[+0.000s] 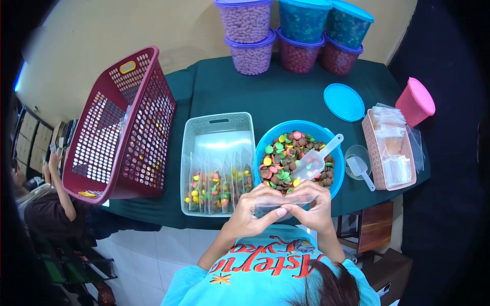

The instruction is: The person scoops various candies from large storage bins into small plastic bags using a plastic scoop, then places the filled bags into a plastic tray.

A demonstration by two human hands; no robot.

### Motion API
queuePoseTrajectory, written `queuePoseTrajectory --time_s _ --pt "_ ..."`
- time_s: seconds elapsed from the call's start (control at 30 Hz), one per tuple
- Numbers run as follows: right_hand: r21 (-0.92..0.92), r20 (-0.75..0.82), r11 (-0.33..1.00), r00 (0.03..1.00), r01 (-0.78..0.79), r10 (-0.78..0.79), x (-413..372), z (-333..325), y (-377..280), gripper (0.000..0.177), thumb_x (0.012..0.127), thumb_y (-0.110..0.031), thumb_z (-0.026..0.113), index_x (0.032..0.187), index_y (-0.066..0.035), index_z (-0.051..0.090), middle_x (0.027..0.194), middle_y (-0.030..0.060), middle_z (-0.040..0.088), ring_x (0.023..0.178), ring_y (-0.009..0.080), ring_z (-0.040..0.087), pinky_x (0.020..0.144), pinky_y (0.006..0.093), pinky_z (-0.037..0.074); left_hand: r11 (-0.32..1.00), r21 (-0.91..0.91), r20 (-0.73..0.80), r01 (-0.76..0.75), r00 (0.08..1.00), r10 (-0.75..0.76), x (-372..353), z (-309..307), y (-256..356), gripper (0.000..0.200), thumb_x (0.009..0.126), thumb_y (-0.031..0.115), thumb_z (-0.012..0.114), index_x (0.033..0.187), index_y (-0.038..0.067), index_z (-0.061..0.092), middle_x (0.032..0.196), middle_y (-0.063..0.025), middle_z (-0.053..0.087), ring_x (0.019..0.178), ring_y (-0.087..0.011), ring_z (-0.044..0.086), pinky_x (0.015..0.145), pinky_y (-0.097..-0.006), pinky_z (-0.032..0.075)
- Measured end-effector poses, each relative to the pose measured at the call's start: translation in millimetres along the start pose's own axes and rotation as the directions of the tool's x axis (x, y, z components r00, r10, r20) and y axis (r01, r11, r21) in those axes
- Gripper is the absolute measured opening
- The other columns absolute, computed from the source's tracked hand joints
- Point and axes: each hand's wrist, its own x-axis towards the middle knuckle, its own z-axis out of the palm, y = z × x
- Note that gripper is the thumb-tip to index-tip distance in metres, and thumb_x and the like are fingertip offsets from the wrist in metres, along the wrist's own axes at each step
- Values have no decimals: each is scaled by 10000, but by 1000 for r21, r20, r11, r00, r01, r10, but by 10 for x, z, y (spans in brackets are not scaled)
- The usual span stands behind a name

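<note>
Between both hands is a clear plastic bag (pixel 273 201), its top edge pinched by my left hand (pixel 251 210) and my right hand (pixel 315 208). Both thumbs press on its near side, close over the front rim of a blue tub (pixel 260 137). Brown, pink, green and yellow button-shaped candies (pixel 278 153) fill the tub, and a clear scoop (pixel 311 164) rests on them. To the left, a pale basket (pixel 219 117) holds a row of filled clear bags (pixel 209 191) standing upright at its near end.
A tall maroon basket (pixel 145 122) stands at left. Lidded candy tubs (pixel 250 23) are stacked at the back, near a loose blue lid (pixel 344 102). At right are a pink basket (pixel 375 148) of plastic bags, a second scoop (pixel 361 171) and a pink tub (pixel 414 102). Another person (pixel 51 209) is far left.
</note>
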Motion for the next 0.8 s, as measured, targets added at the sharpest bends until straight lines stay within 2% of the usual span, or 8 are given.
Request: queuePoseTrajectory --time_s 0.07,0.13,0.23,0.27,0.43,0.7,0.77,0.8 --pt "22 56 1000 998 20 -21 14 -31 -9 146 619 -30 739 745 -30 665 687 74 623 652 156 597 604 259 451 999 26 -55 37 998 -35 -34 21 0 158 692 67 674 843 22 670 830 -101 628 782 -195 568 761 -325 402" --pt "50 121 998 992 43 -49 54 -69 -48 132 619 -20 734 734 -28 669 675 76 625 651 164 605 601 263 457 985 155 -140 -72 986 94 -86 -7 -42 118 678 67 690 793 44 679 769 -71 634 746 -188 582 758 -324 397" --pt "26 164 993 979 116 -119 73 -144 -204 105 612 -7 729 691 -28 664 645 74 622 646 174 613 589 269 465 971 194 -194 -139 965 177 -151 -37 121 88 662 68 703 747 73 685 715 -42 635 713 -173 590 761 -329 388" --pt "16 185 988 971 150 -151 75 -181 -249 112 604 -8 734 687 -28 661 647 70 622 650 176 615 588 269 467 966 236 -193 -101 970 148 -193 -52 207 106 604 63 737 695 69 682 682 -33 639 721 -159 610 782 -342 382" --pt "48 253 979 946 198 -203 34 -357 -319 155 560 -12 760 654 -34 639 645 60 620 651 183 623 595 279 472 962 272 -222 -36 970 99 -404 -30 395 96 636 83 728 715 119 685 720 13 645 771 -130 615 823 -346 354" --pt "201 405 975 899 91 -167 126 -432 -250 144 573 8 751 649 -22 632 649 79 620 646 184 622 601 275 483 988 151 -424 -18 902 81 -604 167 370 75 646 66 727 699 80 676 692 -26 654 695 -153 638 825 -368 383" --pt "279 503 958 860 -72 -82 163 -366 -225 113 610 4 737 653 -13 634 641 81 617 626 179 614 596 274 483 994 97 -476 -55 874 95 -685 163 349 72 644 58 728 681 57 666 662 -43 646 659 -154 632 808 -364 395" --pt "289 563 953 821 -88 -95 162 -336 -159 153 632 -29 742 743 -7 639 723 87 624 666 177 608 621 274 481 994 77 -528 -72 843 102 -724 167 345 82 635 46 730 662 38 654 640 -63 638 631 -156 621 798 -371 399"
